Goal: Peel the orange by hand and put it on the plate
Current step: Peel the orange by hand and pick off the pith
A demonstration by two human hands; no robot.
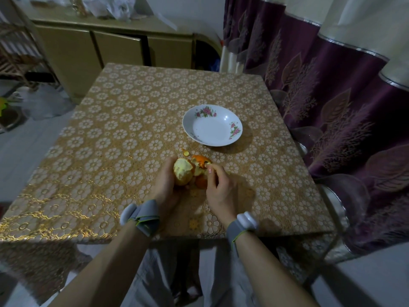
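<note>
Most of the round orange (182, 173) shows pale pith. It sits just above the gold flower-patterned tablecloth (110, 151), gripped by the left hand (166, 185), whose curled fingers are largely hidden behind it. The right hand (218, 185) pinches a loose orange peel flap (200, 163). A white flowered plate (212, 132) lies apart, beyond.

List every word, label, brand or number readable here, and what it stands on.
None can be read.
The plate bears only painted pink flowers; the tablecloth only a flower pattern.
The orange and its peel show no sticker.
The grey wristbands show no legible mark.
The bags on the far cabinet are too blurred to tell.
</note>
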